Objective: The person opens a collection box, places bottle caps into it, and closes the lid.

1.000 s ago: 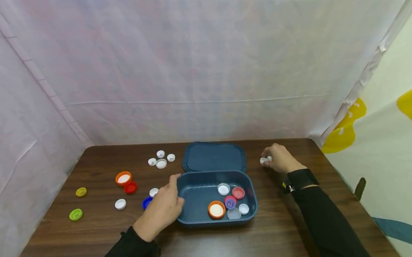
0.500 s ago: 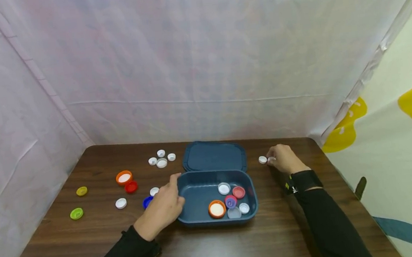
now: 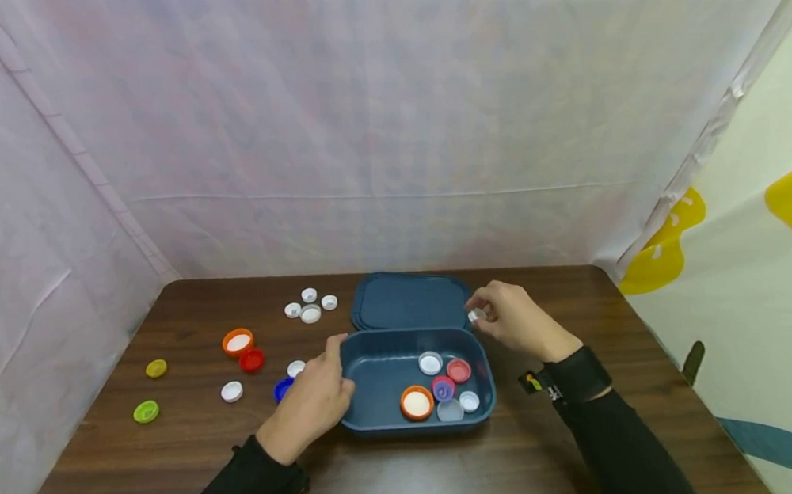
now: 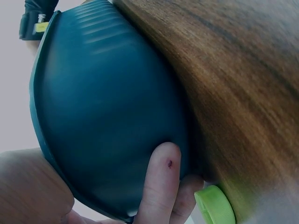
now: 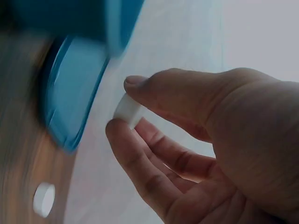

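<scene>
A dark blue container (image 3: 355,422) sits open at the middle of the brown table, its lid (image 3: 411,299) lying flat just behind it. Inside are several caps, among them an orange one (image 3: 416,402), a red one (image 3: 459,370) and a white one (image 3: 430,363). My left hand (image 3: 332,364) grips the container's left wall (image 4: 107,116), thumb at the rim, fingers (image 4: 159,182) against the outside. My right hand (image 3: 480,314) hovers over the back right corner of the container, pinching a small white cap (image 5: 128,109) between thumb and forefinger.
Loose caps lie left of the container: an orange one (image 3: 237,342), red (image 3: 252,360), blue (image 3: 282,388), yellow (image 3: 156,369), green (image 3: 145,412), and a white cluster (image 3: 309,307). Another white cap (image 5: 44,199) lies on the wood. Fabric walls close the table's back and left.
My right hand has lifted a white cap from the table's right side and carried it left to the container's back right corner. The left hand has stayed on the container.
</scene>
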Tool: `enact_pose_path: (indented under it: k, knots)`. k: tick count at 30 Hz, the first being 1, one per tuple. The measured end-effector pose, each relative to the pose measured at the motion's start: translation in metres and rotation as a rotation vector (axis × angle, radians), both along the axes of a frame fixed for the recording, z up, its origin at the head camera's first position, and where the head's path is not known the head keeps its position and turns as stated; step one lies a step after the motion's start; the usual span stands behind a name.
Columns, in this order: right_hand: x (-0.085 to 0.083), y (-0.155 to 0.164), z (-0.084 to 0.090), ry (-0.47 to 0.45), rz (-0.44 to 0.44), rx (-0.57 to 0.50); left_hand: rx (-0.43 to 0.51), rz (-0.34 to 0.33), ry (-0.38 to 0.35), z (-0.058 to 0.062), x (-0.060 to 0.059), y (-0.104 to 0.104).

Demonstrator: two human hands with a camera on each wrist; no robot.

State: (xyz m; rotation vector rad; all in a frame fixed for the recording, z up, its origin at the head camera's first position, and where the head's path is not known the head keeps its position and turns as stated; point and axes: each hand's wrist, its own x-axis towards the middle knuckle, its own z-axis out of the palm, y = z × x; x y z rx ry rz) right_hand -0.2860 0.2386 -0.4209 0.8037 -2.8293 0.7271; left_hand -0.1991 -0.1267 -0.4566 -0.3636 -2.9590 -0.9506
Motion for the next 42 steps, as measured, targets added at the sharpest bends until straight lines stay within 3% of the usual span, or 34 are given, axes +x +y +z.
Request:
enact_pose_path:
  k: [7, 15, 30, 42]
  knots:
    - [0.033, -0.039, 0.004, -0.037, 0.172, 0.073, -0.007, 0.002, -0.023, 0.002, 0.0, 0.0]
    - [0.048, -0.059, -0.004, -0.12, 0.302, 0.091, -0.015, 0.008, -0.013, 0.002, -0.001, 0.001]
    - [0.05, -0.057, -0.003, -0.136, 0.262, 0.065, -0.016, 0.015, -0.022, 0.004, 0.0, 0.002]
    - [0.032, -0.036, 0.002, -0.063, 0.166, 0.023, -0.017, 0.014, -0.001, 0.005, 0.0, 0.002]
